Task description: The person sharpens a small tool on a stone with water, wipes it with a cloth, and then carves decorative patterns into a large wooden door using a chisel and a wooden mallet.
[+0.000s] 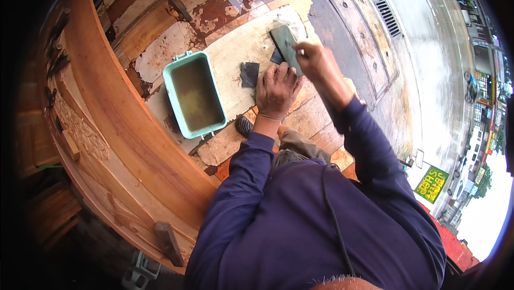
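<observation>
A green block [282, 39] lies near the far right corner of a pale board [233, 57]. The left hand [277, 92] touches its near end, fingers slightly apart; the right hand [316, 64] curls over it, any grip hidden. Uneven pressure might make the block skid; a knock could spill cloudy water [197, 97] from the tub [184, 60] beside the board's left edge.

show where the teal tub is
In the head view, the teal tub sits left of the left hand, between the long wooden plank and a dark scrap.
</observation>
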